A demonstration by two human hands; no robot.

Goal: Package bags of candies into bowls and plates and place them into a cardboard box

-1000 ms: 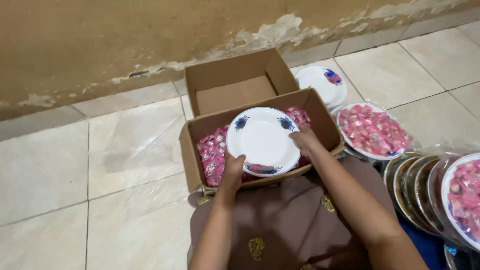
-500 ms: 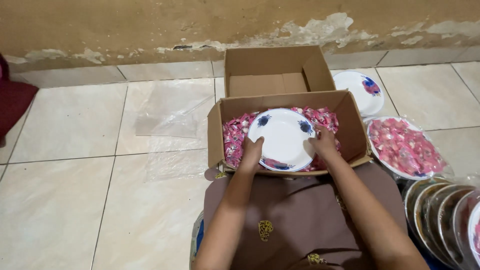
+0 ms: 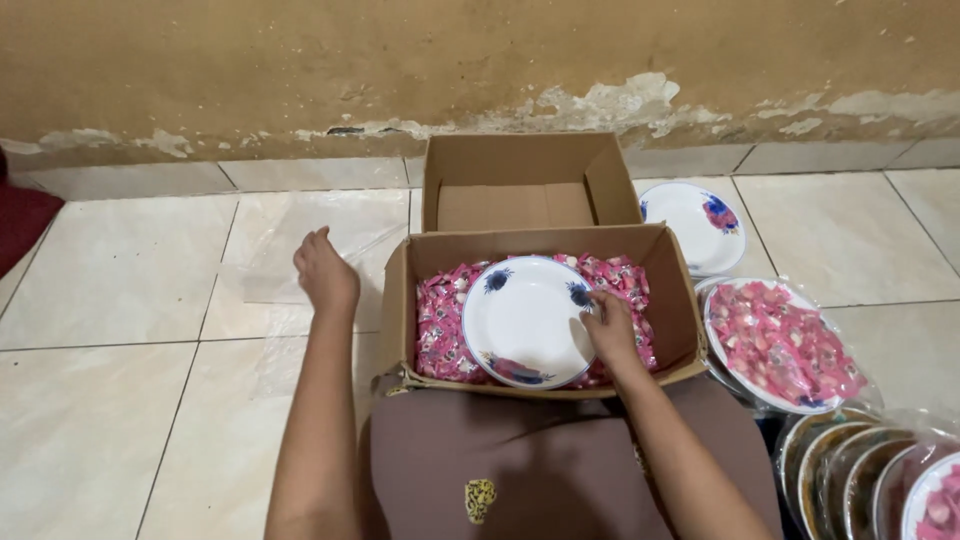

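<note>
A white plate (image 3: 520,318) with blue and red flower prints lies on pink wrapped candies (image 3: 440,325) inside an open cardboard box (image 3: 675,300) in front of my lap. My right hand (image 3: 608,328) rests on the plate's right rim, fingers curled on its edge. My left hand (image 3: 325,272) hovers over the floor left of the box, fingers loosely curled, holding nothing. A clear plastic sheet (image 3: 270,250) lies on the tiles just beyond that hand.
A second, empty cardboard box (image 3: 520,185) stands behind the first, against the wall. To the right lie an empty flowered plate (image 3: 695,225), a wrapped plate of pink candies (image 3: 780,345) and several stacked wrapped plates (image 3: 860,470). A red cloth (image 3: 20,220) lies at far left.
My left hand let go of the plate and moved left, out over the floor tiles. The right hand stays on the plate, which now lies on the candies. The view shifted left.
</note>
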